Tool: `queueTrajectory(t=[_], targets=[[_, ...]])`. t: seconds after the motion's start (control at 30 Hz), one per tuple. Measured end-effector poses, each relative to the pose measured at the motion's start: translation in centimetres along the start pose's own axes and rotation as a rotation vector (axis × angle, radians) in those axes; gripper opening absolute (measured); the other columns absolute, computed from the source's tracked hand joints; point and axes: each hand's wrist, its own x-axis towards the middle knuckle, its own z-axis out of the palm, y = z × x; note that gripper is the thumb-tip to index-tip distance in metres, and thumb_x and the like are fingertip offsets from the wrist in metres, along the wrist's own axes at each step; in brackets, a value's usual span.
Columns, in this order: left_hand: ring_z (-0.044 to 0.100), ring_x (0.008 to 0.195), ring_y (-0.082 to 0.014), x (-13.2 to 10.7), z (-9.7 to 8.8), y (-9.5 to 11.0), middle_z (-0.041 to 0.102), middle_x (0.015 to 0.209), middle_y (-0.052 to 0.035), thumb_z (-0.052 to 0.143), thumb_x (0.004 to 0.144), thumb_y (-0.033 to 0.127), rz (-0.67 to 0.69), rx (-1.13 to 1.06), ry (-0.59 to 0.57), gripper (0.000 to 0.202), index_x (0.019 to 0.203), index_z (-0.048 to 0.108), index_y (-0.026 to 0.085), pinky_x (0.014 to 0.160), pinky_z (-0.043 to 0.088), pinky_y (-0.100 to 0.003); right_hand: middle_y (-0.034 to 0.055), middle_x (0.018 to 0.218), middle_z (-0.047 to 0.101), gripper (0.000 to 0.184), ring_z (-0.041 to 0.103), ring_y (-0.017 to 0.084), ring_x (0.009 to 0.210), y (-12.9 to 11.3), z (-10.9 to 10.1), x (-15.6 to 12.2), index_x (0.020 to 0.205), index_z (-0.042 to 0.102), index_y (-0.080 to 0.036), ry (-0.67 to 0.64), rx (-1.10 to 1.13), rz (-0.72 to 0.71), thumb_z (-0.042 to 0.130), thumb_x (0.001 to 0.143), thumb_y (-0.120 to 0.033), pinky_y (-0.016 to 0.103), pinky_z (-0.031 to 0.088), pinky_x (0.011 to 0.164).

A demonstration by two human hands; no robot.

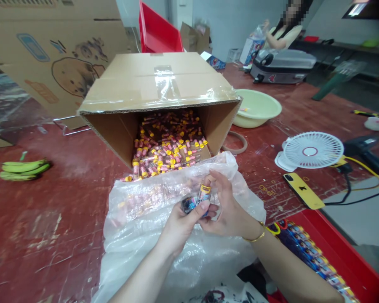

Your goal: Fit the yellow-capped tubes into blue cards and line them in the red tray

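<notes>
My left hand [183, 223] is closed around a small yellow-capped tube [204, 193] with a printed label, its thumb pressed on the side. A second small piece with a dark and blue label [188, 204] lies in the same hand. My right hand [225, 206] curls round the capped tube, fingertips at its yellow cap. Beneath both hands spreads a translucent plastic bag [139, 235], reaching up to the box mouth. Inside the cardboard box [151, 84], lying on its side, are many pink tubes [169, 147] with yellow caps.
To the right are a pale green basin [259, 107], a white fan [311, 149], a yellow phone [304, 191] and a red crate [337, 244] holding rows of labelled tubes. Bananas [25, 169] lie left. A person [284, 38] stands beyond a grey suitcase [282, 65].
</notes>
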Motion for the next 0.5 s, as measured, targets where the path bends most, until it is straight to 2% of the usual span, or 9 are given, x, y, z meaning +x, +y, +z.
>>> queueTrajectory(t=[0.2, 0.27, 0.33, 0.37, 0.43, 0.5], targets=[[0.068, 0.074, -0.0191, -0.1, 0.1, -0.1, 0.074, 0.080, -0.0089, 0.073, 0.077, 0.037, 0.001, -0.003, 0.009, 0.028, 0.090, 0.070, 0.012, 0.075, 0.053, -0.029, 0.0094, 0.122, 0.038, 0.101, 0.046, 0.030, 0.116, -0.6, -0.2, 0.0, 0.142, 0.009, -0.033, 0.011, -0.021, 0.013, 0.072, 0.064, -0.020, 0.050, 0.043, 0.100], [0.068, 0.074, -0.0195, -0.1, 0.1, 0.0, 0.074, 0.081, -0.0093, 0.073, 0.076, 0.038, -0.003, -0.008, 0.033, 0.031, 0.092, 0.069, 0.012, 0.074, 0.054, -0.030, 0.0092, 0.126, 0.037, 0.103, 0.044, 0.030, 0.121, -0.8, -0.5, 0.1, 0.142, 0.010, -0.033, -0.006, 0.073, 0.032, 0.075, 0.062, -0.021, 0.049, 0.040, 0.104], [0.068, 0.073, -0.0199, -0.1, 0.1, 0.1, 0.073, 0.081, -0.0093, 0.074, 0.075, 0.040, -0.003, 0.003, 0.061, 0.033, 0.093, 0.069, 0.012, 0.072, 0.055, -0.031, 0.0084, 0.128, 0.039, 0.095, 0.044, 0.029, 0.124, -0.6, -0.8, 0.4, 0.138, 0.018, -0.033, 0.022, 0.263, 0.083, 0.076, 0.064, -0.025, 0.048, 0.039, 0.106], [0.067, 0.071, -0.0200, 0.0, 0.1, 0.2, 0.073, 0.080, -0.0089, 0.075, 0.073, 0.040, -0.004, 0.017, 0.068, 0.035, 0.093, 0.069, 0.012, 0.070, 0.056, -0.032, 0.0076, 0.126, 0.043, 0.084, 0.047, 0.026, 0.122, -0.5, -0.9, 0.7, 0.133, 0.025, -0.032, 0.046, 0.381, 0.134, 0.075, 0.067, -0.029, 0.046, 0.043, 0.103], [0.066, 0.067, -0.0197, 0.2, 0.3, 0.1, 0.072, 0.079, -0.0075, 0.077, 0.069, 0.042, 0.006, 0.053, 0.079, 0.036, 0.090, 0.069, 0.013, 0.065, 0.056, -0.032, 0.0048, 0.113, 0.054, 0.054, 0.060, 0.020, 0.103, -0.4, -1.2, 1.2, 0.116, 0.038, -0.029, 0.087, 0.600, 0.277, 0.071, 0.074, -0.035, 0.037, 0.055, 0.084], [0.064, 0.063, -0.0187, 0.1, 0.7, -0.2, 0.070, 0.077, -0.0060, 0.081, 0.064, 0.043, 0.030, 0.084, 0.097, 0.038, 0.085, 0.069, 0.013, 0.059, 0.056, -0.031, -0.0005, 0.091, 0.062, 0.038, 0.065, 0.014, 0.079, -0.7, -1.3, 1.4, 0.097, 0.044, -0.026, 0.108, 0.698, 0.436, 0.072, 0.075, -0.038, 0.027, 0.057, 0.064]])
